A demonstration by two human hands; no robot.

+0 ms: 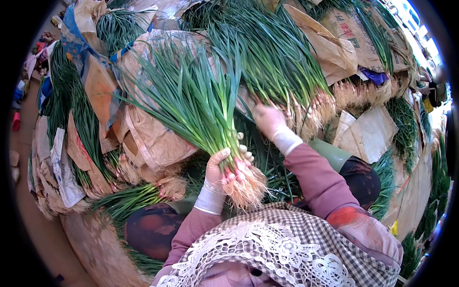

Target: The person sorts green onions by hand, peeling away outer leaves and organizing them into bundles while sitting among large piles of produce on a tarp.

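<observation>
- Bunch (205, 115): I see it left of centre, in front of the body, its long axis slanting from leaves at the far left to roots (246, 191) at the near right.
- Left hand (217, 165): I have it closed around the bunch just above the pink bulbs, thumb on the left side, fingertips showing on the right; its sleeve (193, 232) rises from below, slightly rightward.
- Right hand (270, 120): the nearer one to the pile, right of the bunch and farther out than the left hand. I see its fingers curled at the stalks (271, 101); blur means I cannot tell whether it grips any. Its sleeve (318, 179) reaches up and leftward.
- Pile (287, 62): the relation I weigh most. It lies just beyond the right hand, stretching up and right, its stalks roughly parallel to the bunch, roots also toward me.
</observation>
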